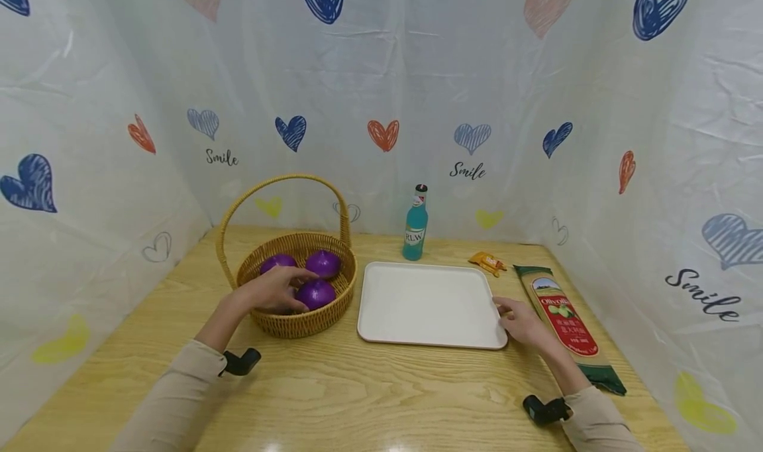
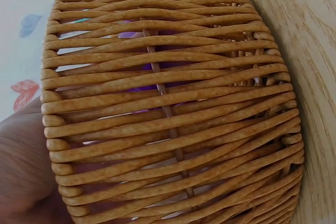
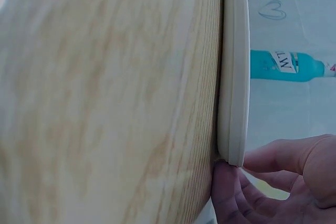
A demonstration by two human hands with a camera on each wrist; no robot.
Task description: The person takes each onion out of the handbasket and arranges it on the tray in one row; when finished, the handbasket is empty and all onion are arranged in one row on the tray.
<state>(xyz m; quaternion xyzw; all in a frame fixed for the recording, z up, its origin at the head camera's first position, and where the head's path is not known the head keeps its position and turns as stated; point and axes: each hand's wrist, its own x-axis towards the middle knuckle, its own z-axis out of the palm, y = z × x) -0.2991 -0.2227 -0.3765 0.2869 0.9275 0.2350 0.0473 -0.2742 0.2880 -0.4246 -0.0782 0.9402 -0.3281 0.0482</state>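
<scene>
A round wicker basket (image 1: 304, 326) with a tall handle holds purple onions (image 1: 324, 264). My left hand (image 1: 275, 291) reaches over its near left rim, thumb and fingers curved round the front purple onion (image 1: 317, 295). Through the weave in the left wrist view, purple shows behind the basket wall (image 2: 168, 114), which hides most of the fingers. My right hand (image 1: 523, 321) pinches the right edge of a white rectangular tray (image 1: 429, 306). In the right wrist view, the thumb lies at the upper edge of the tray (image 3: 234, 77) and fingers are beneath it.
Behind the tray stands a blue bottle (image 1: 415, 225). A small orange packet (image 1: 489, 262) lies past the tray's far right corner. To the right of my right hand is a long green and tan olive oil-labelled package (image 1: 563, 319). A heart-printed curtain (image 1: 387, 94) encloses the wooden table (image 1: 369, 392).
</scene>
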